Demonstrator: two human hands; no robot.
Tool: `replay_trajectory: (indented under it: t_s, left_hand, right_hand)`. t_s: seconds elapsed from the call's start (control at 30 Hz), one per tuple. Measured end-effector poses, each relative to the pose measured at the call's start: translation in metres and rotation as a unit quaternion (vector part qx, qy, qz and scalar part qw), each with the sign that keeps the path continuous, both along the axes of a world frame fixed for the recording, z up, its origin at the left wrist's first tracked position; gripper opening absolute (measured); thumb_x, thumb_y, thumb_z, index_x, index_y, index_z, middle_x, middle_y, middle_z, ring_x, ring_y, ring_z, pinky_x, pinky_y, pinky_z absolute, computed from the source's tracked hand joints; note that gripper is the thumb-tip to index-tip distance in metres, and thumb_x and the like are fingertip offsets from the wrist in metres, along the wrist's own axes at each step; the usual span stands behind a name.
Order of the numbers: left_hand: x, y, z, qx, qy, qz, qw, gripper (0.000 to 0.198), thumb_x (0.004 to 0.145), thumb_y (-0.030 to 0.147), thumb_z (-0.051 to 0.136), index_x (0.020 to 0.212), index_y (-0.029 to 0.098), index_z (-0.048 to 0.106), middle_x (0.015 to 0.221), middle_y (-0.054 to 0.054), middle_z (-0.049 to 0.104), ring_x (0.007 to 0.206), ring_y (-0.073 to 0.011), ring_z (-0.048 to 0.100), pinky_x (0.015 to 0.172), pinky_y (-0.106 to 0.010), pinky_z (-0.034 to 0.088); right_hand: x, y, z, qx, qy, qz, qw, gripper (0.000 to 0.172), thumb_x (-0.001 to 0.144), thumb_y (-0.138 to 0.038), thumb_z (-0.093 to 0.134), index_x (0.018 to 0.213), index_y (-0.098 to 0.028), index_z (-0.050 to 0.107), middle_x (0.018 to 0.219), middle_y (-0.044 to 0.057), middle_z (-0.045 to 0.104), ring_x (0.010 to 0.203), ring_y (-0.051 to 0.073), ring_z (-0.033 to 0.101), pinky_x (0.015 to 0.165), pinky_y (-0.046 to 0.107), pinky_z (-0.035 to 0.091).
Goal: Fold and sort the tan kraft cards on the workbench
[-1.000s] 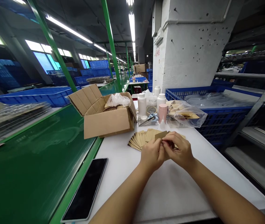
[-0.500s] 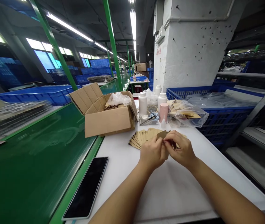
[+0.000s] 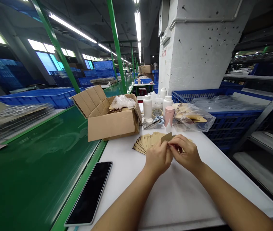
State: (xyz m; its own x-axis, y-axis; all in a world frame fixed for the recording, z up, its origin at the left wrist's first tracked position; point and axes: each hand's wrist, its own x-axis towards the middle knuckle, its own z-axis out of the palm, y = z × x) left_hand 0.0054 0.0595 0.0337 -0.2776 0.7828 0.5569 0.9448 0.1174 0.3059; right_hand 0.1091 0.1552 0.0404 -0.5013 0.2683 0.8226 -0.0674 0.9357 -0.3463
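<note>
My left hand (image 3: 158,158) and my right hand (image 3: 185,154) meet over a white table (image 3: 174,195), both pinching one small brown paper envelope (image 3: 167,137) held upright between them. Just behind my hands lies a fanned row of several brown envelopes (image 3: 146,142) flat on the table. Fingers of both hands are curled closed on the held envelope.
An open cardboard box (image 3: 109,120) with a plastic bag stands to the left rear. White bottles (image 3: 147,106), a pink bottle (image 3: 168,116) and a clear bag of envelopes (image 3: 191,117) sit behind. A black phone (image 3: 90,194) lies at the left edge, beside a green conveyor (image 3: 30,160). Blue crates (image 3: 223,118) stand at right.
My hands stay together on the envelope, with only slight finger shifts. The view has moved a little.
</note>
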Motion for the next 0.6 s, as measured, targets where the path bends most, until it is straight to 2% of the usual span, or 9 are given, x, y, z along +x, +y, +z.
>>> replay_trajectory:
  t_s: [0.37,0.6]
  left_hand:
    - [-0.0002,0.001,-0.0037,-0.012,-0.045,-0.009,0.999,0.026,0.089,0.028,0.029,0.08,0.02,0.052,0.072,-0.002,0.057,0.062,-0.0127,0.051,0.054,-0.024,0.034]
    - [-0.0003,0.0012,-0.0021,-0.007,-0.027,-0.006,1.0,0.023,0.088,0.027,0.032,0.086,0.021,0.054,0.075,-0.002,0.058,0.063,-0.0134,0.052,0.054,-0.025,0.033]
  right_hand:
    - [0.0012,0.001,-0.0006,0.009,0.006,-0.005,1.0,0.013,0.077,-0.011,0.054,0.082,-0.022,0.06,0.079,0.002,0.059,0.062,0.009,0.052,0.056,0.022,0.045]
    - [-0.0004,0.0005,0.0017,-0.059,0.002,0.008,0.998,0.008,0.075,-0.012,0.053,0.077,-0.02,0.054,0.072,0.001,0.054,0.06,0.01,0.047,0.054,0.024,0.041]
